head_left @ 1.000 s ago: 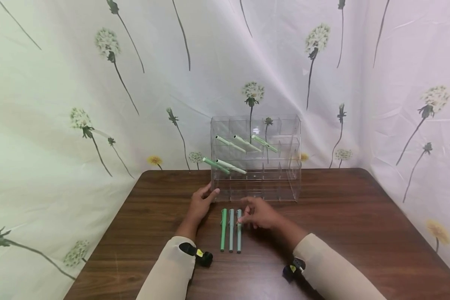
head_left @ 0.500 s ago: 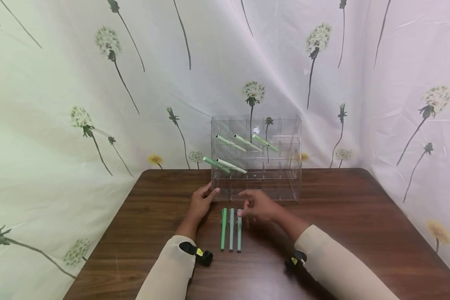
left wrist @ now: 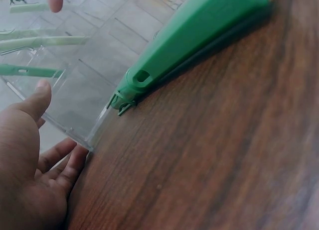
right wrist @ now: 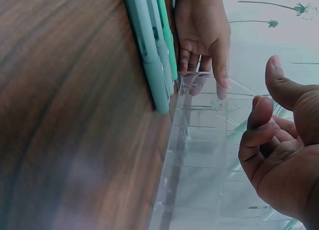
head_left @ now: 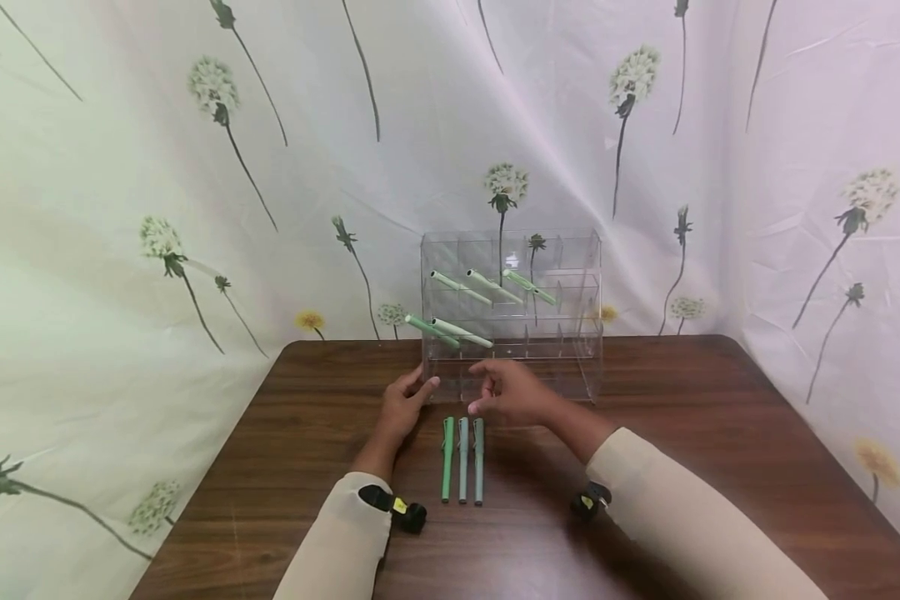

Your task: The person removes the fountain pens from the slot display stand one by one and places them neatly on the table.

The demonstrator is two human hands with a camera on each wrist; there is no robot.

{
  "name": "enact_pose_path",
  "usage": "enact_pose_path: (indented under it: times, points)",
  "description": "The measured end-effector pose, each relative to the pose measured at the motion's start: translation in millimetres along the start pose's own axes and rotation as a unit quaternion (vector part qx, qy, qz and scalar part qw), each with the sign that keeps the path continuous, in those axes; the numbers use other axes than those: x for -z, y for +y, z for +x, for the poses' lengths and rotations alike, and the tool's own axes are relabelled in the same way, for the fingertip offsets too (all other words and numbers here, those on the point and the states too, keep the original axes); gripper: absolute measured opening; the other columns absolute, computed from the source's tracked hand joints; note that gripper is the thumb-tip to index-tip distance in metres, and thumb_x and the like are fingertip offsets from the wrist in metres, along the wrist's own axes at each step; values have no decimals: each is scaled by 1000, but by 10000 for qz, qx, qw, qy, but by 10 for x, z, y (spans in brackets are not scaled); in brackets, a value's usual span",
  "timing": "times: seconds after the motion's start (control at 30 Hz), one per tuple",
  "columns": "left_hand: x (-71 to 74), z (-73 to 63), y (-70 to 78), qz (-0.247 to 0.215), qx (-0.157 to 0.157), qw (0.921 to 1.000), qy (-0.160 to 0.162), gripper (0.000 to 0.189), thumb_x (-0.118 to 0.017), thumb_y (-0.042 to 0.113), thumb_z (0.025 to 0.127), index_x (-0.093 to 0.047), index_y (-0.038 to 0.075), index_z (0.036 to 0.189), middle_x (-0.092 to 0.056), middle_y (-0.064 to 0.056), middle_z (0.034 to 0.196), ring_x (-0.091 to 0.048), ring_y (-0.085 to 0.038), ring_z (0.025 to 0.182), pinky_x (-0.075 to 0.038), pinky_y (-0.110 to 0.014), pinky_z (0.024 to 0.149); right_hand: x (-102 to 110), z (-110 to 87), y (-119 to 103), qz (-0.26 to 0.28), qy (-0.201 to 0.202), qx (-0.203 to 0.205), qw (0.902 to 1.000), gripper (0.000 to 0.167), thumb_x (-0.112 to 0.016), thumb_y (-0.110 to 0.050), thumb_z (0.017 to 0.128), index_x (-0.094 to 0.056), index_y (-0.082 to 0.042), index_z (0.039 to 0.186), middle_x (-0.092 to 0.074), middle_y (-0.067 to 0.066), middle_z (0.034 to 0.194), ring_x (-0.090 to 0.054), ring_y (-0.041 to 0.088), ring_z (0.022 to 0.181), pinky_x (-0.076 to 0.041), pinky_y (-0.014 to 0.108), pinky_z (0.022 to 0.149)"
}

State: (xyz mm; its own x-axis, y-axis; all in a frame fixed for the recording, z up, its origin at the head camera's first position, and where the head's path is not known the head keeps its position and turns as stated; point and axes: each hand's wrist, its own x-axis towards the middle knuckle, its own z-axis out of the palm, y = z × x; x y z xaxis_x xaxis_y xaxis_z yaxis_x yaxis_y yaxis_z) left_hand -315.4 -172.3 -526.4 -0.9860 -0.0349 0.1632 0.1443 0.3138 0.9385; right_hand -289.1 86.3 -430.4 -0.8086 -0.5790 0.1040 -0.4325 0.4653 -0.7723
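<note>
Three pens (head_left: 462, 462) lie side by side on the table (head_left: 540, 542), and the right hand (head_left: 513, 392), half curled with thumb and forefinger apart and nothing between them, has just shifted from beside the rightmost pen (head_left: 478, 471) toward the clear rack (head_left: 525, 319), so none of the row is picked up. Just beyond them, the left hand (head_left: 402, 408) grips the rack's near left corner, thumb in front and fingers round the side, seemingly steadying it, while five slotted pens (head_left: 461, 332) slant in two higher tiers.
</note>
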Motion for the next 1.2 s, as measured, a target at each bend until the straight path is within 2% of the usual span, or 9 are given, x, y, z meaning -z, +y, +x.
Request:
enact_pose_path:
  times: [0.17,0.27,0.37,0.5,0.63,0.77,1.07,1.2]
  points:
    - [4,-4,6,44,-44,10000,-44,63,-75,42,105,-56,19,161,-64,-18,154,-63,-35,139,-51,-57,116,67,40,-33,-177,111,-188,9996,70,-86,-19,96,-54,3,155,-67,3,85,-62,16,60,-55,31,61]
    - [6,-9,4,56,-38,10000,-61,63,-74,41,106,-56,19,161,-65,-19,151,-65,-34,134,-53,-52,112,102,64,-38,1,237,-222,9995,71,-86,-17,96,-53,5,155,-66,4,86,-65,21,61,-58,33,60]
    - [6,-10,1,43,-51,10000,-47,62,-75,40,106,-56,18,161,-67,-19,147,-67,-33,128,-55,-47,107,135,88,-54,184,416,-210,9987,68,-86,-13,96,-54,4,154,-66,6,89,-61,19,56,-56,33,56]
    - [6,-14,-4,42,-60,10000,-43,63,-75,42,105,-56,20,161,-67,-18,147,-67,-31,128,-55,-46,106,175,126,-85,48,586,-197,9981,66,-86,-13,96,-56,2,153,-68,7,93,-55,12,54,-53,30,55]
    - [10,-14,-10,59,-33,10000,-37,63,-75,43,105,-56,21,161,-68,-17,145,-67,-30,126,-56,-44,104,215,176,-114,-163,659,-171,9975,66,-86,-16,97,-56,2,153,-70,9,96,-59,12,60,-55,30,61]
    - [14,-15,-8,93,3,10000,-22,62,-74,42,105,-56,22,161,-70,-17,139,-68,-29,119,-55,-41,100,258,226,-138,-53,668,-216,9975,68,-85,-16,98,-53,2,156,-69,11,102,-63,16,64,-57,34,63]
    - [19,-9,2,152,112,9998,10,61,-74,43,105,-56,23,161,-66,-17,149,-63,-34,137,-50,-55,116,302,370,-214,159,778,-284,9964,66,-84,-16,99,-54,-3,157,-66,16,119,-61,17,62,-57,33,62]
    - [22,-11,7,173,156,9997,-21,62,-74,45,106,-55,25,161,-65,-17,151,-62,-35,139,-49,-57,118,300,435,-241,142,889,-357,9953,66,-83,-21,100,-54,-6,157,-67,19,130,-65,28,63,-56,33,61]
